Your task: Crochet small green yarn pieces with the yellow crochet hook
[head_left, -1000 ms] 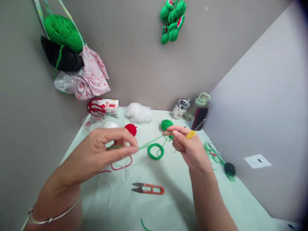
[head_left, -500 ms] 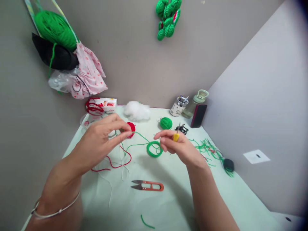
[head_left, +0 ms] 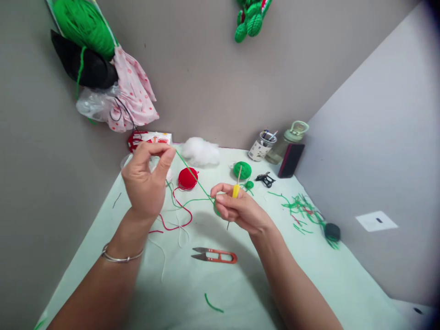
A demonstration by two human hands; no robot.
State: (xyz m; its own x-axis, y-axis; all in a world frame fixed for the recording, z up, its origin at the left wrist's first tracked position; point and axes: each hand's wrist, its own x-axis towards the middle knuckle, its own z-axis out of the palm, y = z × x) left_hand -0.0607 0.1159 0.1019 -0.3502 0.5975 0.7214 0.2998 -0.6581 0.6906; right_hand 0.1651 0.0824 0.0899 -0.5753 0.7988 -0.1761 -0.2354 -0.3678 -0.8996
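My left hand (head_left: 147, 176) is raised, thumb and forefinger closed on a strand of green yarn (head_left: 192, 173). The strand runs taut down to my right hand (head_left: 237, 206), whose fingertips meet it. A crochet hook (head_left: 235, 190) with a yellow grip is held in my right hand, its thin shaft pointing up. Behind those fingers a coil of green yarn (head_left: 217, 209) is mostly hidden. A red ball of yarn (head_left: 188, 178) lies between and beyond the hands. Orange thread snips (head_left: 215, 255) rest on the table in front of them.
A green ball of yarn (head_left: 242, 170), a black clip (head_left: 265, 179), white stuffing (head_left: 200, 151), a pen jar (head_left: 262, 146), a bottle (head_left: 288, 137) and a phone (head_left: 291, 160) stand or lie farther back. Green yarn scraps (head_left: 302, 208) are at right. A short green piece (head_left: 213, 304) lies in front.
My left hand has risen and turned upright, drawing the green strand taut. My right hand has moved slightly left and down to the strand, over the coil. The view has tilted down a little.
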